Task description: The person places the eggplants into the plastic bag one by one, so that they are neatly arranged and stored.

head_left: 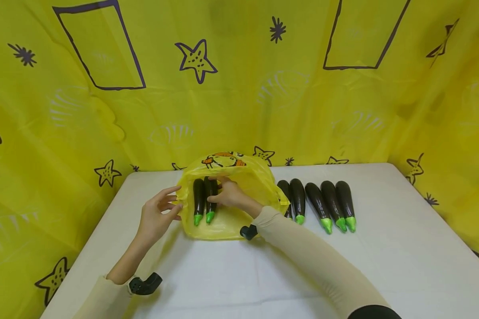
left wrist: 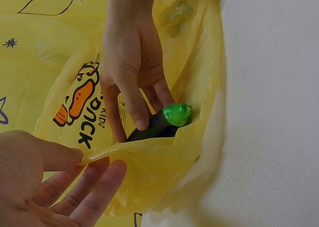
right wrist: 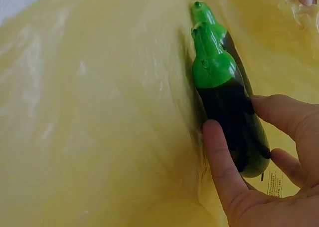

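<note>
A yellow plastic bag point(head_left: 239, 230) lies on the table with its mouth spread wide. Inside it are two dark eggplants with green stem ends, lying side by side. My left hand point(head_left: 155, 215) is at the bag's left rim, and the left wrist view shows its thumb and fingers pinching the edge of the plastic point(left wrist: 87, 159). My right hand point(head_left: 228, 194) reaches into the bag and holds the right-hand eggplant point(right wrist: 224, 102) between thumb and fingers. Just beyond, the other eggplant point(head_left: 198, 197) lies at the bag's left side.
Right of the bag, several more eggplants point(head_left: 320, 206) lie in a row on the white table point(head_left: 223, 279), the nearest partly hidden by the bag's edge. A yellow patterned sheet point(head_left: 239, 102) hangs behind the table and at both sides.
</note>
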`<state>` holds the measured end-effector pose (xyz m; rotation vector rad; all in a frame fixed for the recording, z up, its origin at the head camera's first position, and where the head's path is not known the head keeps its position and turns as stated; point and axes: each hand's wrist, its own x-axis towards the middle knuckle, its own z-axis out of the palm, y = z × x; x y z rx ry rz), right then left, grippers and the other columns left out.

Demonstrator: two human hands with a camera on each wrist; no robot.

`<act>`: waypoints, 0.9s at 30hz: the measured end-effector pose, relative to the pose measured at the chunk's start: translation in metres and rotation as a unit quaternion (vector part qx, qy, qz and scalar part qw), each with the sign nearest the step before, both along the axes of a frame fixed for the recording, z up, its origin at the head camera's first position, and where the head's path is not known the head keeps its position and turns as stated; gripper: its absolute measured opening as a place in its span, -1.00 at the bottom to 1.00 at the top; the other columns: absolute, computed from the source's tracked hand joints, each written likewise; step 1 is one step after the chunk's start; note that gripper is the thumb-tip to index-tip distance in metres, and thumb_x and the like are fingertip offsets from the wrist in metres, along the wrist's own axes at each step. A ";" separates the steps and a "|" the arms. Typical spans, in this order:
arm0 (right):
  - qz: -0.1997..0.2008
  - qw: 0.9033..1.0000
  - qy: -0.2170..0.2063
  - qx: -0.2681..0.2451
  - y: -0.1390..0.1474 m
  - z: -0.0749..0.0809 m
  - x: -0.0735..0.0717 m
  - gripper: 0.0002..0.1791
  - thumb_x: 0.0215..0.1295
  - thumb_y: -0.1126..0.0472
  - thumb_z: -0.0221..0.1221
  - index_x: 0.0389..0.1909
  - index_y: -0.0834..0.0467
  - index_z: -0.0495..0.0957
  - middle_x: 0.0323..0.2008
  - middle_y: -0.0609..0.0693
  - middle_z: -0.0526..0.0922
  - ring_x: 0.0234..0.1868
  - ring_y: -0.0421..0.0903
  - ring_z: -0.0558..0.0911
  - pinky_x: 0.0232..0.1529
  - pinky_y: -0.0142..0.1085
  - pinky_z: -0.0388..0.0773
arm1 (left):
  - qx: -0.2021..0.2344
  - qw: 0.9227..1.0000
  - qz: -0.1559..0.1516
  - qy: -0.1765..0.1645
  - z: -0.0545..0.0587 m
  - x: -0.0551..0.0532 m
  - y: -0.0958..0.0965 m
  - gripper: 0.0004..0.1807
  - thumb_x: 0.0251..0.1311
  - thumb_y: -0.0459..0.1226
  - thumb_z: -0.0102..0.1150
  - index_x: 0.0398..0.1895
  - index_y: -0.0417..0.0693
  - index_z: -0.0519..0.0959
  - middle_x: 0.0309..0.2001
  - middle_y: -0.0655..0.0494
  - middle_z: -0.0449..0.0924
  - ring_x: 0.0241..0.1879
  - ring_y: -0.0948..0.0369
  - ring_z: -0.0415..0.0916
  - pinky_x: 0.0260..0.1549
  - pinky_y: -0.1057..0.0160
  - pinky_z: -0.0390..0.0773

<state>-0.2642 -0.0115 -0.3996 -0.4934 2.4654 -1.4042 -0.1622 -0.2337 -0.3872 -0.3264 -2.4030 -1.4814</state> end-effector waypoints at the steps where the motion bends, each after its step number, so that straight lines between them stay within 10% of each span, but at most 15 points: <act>1: -0.001 1.000 0.002 0.002 0.000 0.000 0.000 -0.21 0.27 0.26 0.42 0.50 0.03 0.34 0.19 0.30 0.52 -0.41 0.01 0.71 -0.41 -0.37 0.69 | 0.000 1.000 -0.001 0.001 0.000 0.000 0.000 -0.43 0.19 -0.60 0.32 0.30 -0.22 0.55 -0.09 -0.30 0.67 -0.26 -0.11 0.74 -0.45 0.02 0.79; 11: -0.014 1.000 0.004 0.010 -0.002 -0.005 -0.005 -0.22 0.27 0.22 0.43 0.49 0.06 0.35 -0.32 0.12 0.63 -0.47 -0.03 0.70 -0.46 -0.37 0.63 | 0.004 1.000 0.003 -0.008 -0.002 0.000 0.000 -0.43 0.21 -0.60 0.31 0.31 -0.20 0.55 -0.10 -0.30 0.68 -0.27 -0.05 0.75 -0.44 -0.02 0.79; 27: -0.016 1.000 0.005 0.009 -0.004 -0.010 -0.008 -0.23 0.26 0.23 0.43 0.47 0.07 0.37 -0.20 0.12 0.58 -0.50 -0.11 0.67 -0.43 -0.37 0.67 | 0.002 1.000 0.003 -0.013 -0.004 0.000 0.000 -0.43 0.21 -0.60 0.31 0.31 -0.19 0.54 -0.08 -0.29 0.67 -0.26 -0.06 0.74 -0.43 0.05 0.80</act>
